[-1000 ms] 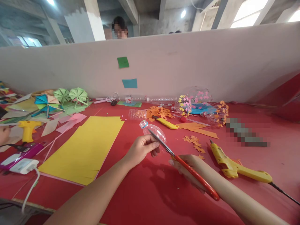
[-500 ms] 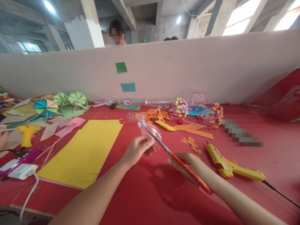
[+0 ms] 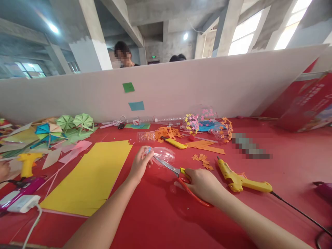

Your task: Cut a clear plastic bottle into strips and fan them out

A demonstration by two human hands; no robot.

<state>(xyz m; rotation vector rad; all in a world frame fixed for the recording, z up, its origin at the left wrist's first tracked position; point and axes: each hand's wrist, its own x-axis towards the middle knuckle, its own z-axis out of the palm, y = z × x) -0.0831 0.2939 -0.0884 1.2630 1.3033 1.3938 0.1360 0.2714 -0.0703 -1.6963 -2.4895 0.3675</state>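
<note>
Near the middle of the table, my left hand (image 3: 141, 162) is closed around the neck of a clear plastic bottle piece (image 3: 164, 154), which has a blue ring at its mouth and points to the right. My right hand (image 3: 203, 183) grips a pair of scissors (image 3: 168, 166) with red and yellow handles. The blades reach left against the bottle piece, close to my left fingers; whether they are cutting into it I cannot tell. Beyond the bottle lies a yellow utility knife (image 3: 176, 143), beside orange paper stars (image 3: 168, 133).
Yellow paper sheets (image 3: 90, 176) lie to the left, near a white plug adapter (image 3: 24, 203). On the right rests a yellow glue gun (image 3: 241, 179) with its cord. A white partition (image 3: 166, 86) stands at the back. Another person's hand shows at the left edge.
My left hand has moved from the bottle's side to its neck, and the bottle piece has turned to lie sideways. The scissors now point more level, with their handles further apart.
</note>
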